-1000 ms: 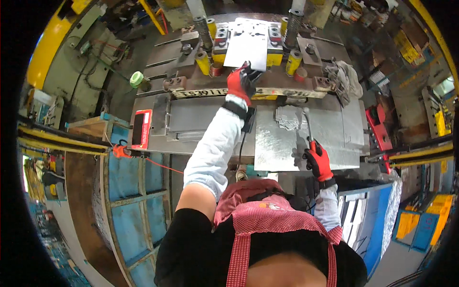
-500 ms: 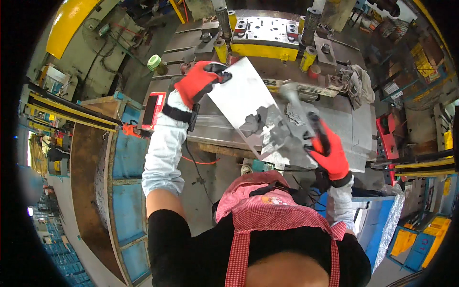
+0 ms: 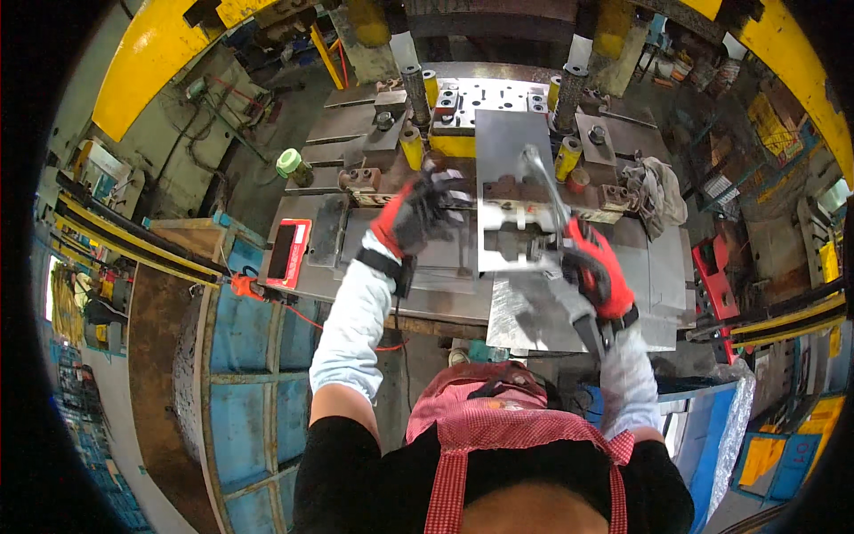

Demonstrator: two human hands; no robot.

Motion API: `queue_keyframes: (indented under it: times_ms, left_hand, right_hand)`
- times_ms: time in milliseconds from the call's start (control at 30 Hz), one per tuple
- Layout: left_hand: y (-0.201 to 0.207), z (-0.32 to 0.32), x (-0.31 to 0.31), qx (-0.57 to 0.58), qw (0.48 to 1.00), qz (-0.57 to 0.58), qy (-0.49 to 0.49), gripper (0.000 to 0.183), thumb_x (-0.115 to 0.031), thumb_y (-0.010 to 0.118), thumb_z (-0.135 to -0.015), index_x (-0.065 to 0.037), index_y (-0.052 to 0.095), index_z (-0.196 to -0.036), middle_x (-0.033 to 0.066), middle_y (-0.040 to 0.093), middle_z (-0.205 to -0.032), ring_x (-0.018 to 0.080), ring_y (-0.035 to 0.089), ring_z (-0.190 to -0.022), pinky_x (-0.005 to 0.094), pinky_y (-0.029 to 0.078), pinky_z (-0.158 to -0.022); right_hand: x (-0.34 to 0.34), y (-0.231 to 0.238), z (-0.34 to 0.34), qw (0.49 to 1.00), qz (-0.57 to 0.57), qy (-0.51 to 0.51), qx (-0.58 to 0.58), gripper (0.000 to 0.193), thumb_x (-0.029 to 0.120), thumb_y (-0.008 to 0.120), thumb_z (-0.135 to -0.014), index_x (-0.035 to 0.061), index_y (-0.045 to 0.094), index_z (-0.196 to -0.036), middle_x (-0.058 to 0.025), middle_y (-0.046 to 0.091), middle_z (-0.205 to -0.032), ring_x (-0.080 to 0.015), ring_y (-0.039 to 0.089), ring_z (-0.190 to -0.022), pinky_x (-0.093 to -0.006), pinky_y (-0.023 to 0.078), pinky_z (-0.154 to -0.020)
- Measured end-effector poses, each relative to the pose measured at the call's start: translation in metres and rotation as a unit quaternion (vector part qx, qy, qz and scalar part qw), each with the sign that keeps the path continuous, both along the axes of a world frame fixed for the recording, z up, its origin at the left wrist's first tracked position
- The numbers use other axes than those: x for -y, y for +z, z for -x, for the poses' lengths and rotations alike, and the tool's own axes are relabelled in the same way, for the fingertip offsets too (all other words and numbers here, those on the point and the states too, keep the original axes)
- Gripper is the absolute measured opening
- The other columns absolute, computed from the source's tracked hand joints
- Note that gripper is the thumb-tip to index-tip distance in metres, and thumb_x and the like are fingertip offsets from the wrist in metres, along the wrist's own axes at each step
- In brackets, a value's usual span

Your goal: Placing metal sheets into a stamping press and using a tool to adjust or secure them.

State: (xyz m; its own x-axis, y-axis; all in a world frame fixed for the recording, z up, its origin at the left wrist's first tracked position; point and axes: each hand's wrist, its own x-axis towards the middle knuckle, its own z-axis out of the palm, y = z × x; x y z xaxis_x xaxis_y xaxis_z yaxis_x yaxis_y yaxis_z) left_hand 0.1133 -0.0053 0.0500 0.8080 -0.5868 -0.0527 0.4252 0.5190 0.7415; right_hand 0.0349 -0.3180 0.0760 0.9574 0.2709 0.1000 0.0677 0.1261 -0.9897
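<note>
My left hand [image 3: 425, 214], in a red and black glove, is over the bench with its fingers spread, smeared slightly by motion. A gap separates it from the shiny rectangular metal sheet [image 3: 511, 147], which lies in front of the press die [image 3: 485, 102]. My right hand [image 3: 598, 271], gloved alike, is closed around a long metal tool with a rounded head [image 3: 534, 165], pointing up and away. The right fingers are near the sheet's right edge; whether they touch it I cannot tell. Below lies another bright metal sheet [image 3: 525, 316] at the bench's front edge.
Yellow-collared guide posts [image 3: 569, 156] flank the die. A grey rag [image 3: 656, 191] lies at the right, and a green-capped jar [image 3: 289, 163] stands at the left. A red-framed dark item [image 3: 289, 254] rests on the bench's left edge. Blue-framed bin [image 3: 236, 311] at left.
My left hand has let go of the metal sheet and moved right and down. The sheet has shifted right and turned straighter. My right hand, still holding the tool, has moved slightly left and up.
</note>
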Motion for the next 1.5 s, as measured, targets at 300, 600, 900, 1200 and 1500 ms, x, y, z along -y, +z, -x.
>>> queue_keyframes:
  times_ms: [300,600,900,1200,1500]
  left_hand:
    - [-0.045,-0.003,0.073,-0.076,0.981,0.150,0.096,0.049,-0.039,0.033,-0.092,0.001,0.048,-0.117,0.0156,0.060,-0.101,0.0245,0.063,-0.079,0.0344,0.053,-0.069]
    - [-0.045,-0.021,0.084,-0.076,0.965,0.128,0.215,0.040,-0.029,0.035,-0.092,0.006,0.051,-0.106,0.0201,0.062,-0.090,0.0298,0.062,-0.081,0.0398,0.051,-0.077]
    - [-0.034,-0.022,0.091,-0.122,0.952,0.060,0.276,0.035,-0.028,0.039,-0.090,0.002,0.055,-0.097,0.0166,0.063,-0.080,0.0297,0.062,-0.068,0.0399,0.053,-0.068]
    - [-0.046,-0.033,0.089,-0.085,0.949,0.049,0.300,0.036,-0.029,0.038,-0.089,0.003,0.055,-0.096,0.0179,0.062,-0.083,0.0335,0.062,-0.077,0.0450,0.050,-0.075]
    - [-0.029,-0.017,0.095,-0.060,0.944,0.032,0.322,0.031,-0.023,0.036,-0.089,0.003,0.052,-0.098,0.0189,0.061,-0.089,0.0341,0.061,-0.080,0.0445,0.050,-0.077]
  right_hand:
    - [-0.025,-0.028,-0.152,0.989,0.033,0.066,0.127,0.022,0.013,0.055,-0.082,0.0044,0.057,-0.103,-0.0020,0.058,-0.083,-0.0114,0.052,-0.072,-0.0236,0.041,-0.066]
    - [-0.021,-0.011,-0.124,0.995,-0.015,0.047,-0.090,0.039,0.013,0.059,-0.080,0.0076,0.048,-0.117,-0.0014,0.059,-0.092,-0.0121,0.055,-0.073,-0.0250,0.046,-0.058]
    - [0.075,-0.116,0.044,0.973,-0.035,-0.183,-0.134,0.054,0.007,0.055,-0.083,0.0061,0.033,-0.132,-0.0011,0.053,-0.085,-0.0075,0.046,-0.058,-0.0219,0.040,-0.050]
    - [0.119,-0.207,0.076,0.933,-0.234,-0.102,-0.255,0.015,0.022,0.052,-0.087,0.0081,0.047,-0.089,-0.0060,0.053,-0.071,-0.0145,0.048,-0.052,-0.0288,0.041,-0.046]
    - [0.116,-0.196,0.080,0.921,-0.255,-0.145,-0.257,0.018,0.025,0.049,-0.089,0.0067,0.050,-0.088,-0.0079,0.054,-0.067,-0.0204,0.050,-0.050,-0.0350,0.044,-0.047]
